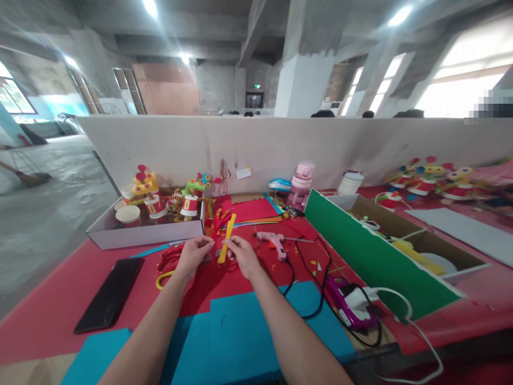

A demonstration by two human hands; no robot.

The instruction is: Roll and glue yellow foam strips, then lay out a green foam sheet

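In the middle of the red-covered table, my left hand (196, 254) pinches a narrow red paper strip (215, 231). Close beside it, my right hand (240, 254) grips a yellow paper strip (230, 226) between thumb and fingers. Both strips stand roughly upright, side by side; whether they touch I cannot tell. Right of my hands lies a pink hot glue gun (272, 241) with a black cord. Yellow-handled scissors (163, 279) rest partly behind my left wrist. Beyond the hands are loose red paper sheets (254, 210).
A white box (148, 235) with paper-cup figures stands at the back left. A green-sided box (372, 251) is at the right, with a purple power strip (348, 305) before it. Blue foam sheets (224, 342) lie in front. A black phone (110, 294) lies at left.
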